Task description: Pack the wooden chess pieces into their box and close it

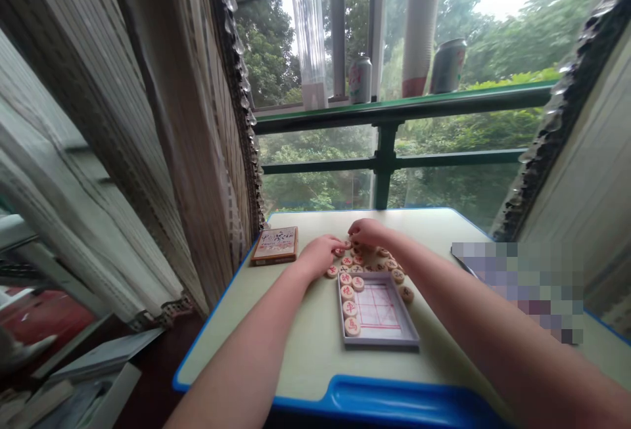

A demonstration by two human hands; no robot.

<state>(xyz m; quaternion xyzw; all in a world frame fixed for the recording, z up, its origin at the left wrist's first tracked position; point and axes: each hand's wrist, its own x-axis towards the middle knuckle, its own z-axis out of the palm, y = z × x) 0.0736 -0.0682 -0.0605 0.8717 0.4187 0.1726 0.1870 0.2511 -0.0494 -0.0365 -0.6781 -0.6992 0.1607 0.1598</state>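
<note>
Both my arms reach forward over a cream table with a blue rim (pixel 296 350). My left hand (pixel 319 255) rests on the far side of a loose pile of round wooden chess pieces (pixel 379 263), fingers curled and pinching one piece. My right hand (pixel 365 230) hovers over the same pile, fingers bent down onto the pieces. In front of the pile sits a shallow grey box tray (pixel 382 340) lined with a red-gridded sheet; several pieces (pixel 351 307) stand in a column along its left side.
A brown box lid (pixel 275 245) lies at the table's far left. A blurred-out item (pixel 517 284) covers the right side. Curtains hang on both sides. The window ledge (pixel 404 106) behind holds two cans and a stack of cups.
</note>
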